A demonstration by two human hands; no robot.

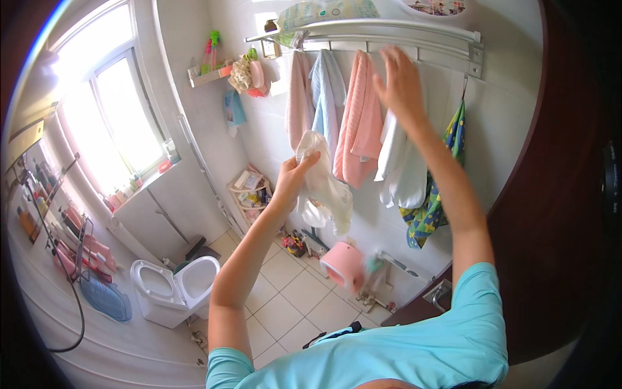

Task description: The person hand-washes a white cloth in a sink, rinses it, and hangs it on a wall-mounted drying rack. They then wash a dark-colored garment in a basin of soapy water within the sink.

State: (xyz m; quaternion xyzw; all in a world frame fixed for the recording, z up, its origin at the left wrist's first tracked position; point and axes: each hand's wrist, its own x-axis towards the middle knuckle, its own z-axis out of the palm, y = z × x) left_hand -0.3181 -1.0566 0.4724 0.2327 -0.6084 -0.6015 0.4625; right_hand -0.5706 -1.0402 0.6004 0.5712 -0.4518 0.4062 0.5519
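My left hand (290, 182) grips a crumpled white cloth (335, 194), with the thumb on top and the loose folds hanging down. Raised at the metal towel rack (379, 25), my right hand (399, 87) is slightly blurred, its fingers apart and nothing visible in them. Below and behind that hand hang white towels (410, 180); whether it touches them or the hooks cannot be told. To its left are a pink towel (357, 126), a light blue towel (323, 92) and a pale pink towel (297, 102). A blue, green and yellow patterned cloth (423, 226) hangs at the right.
A plastic package (325, 12) lies on the rack. The brown door (539, 194) stands close on the right. Low on the wall is a pink paper holder (342, 265). At lower left is a toilet (165, 291) with its lid up; a corner shelf (250, 192) holds small items.
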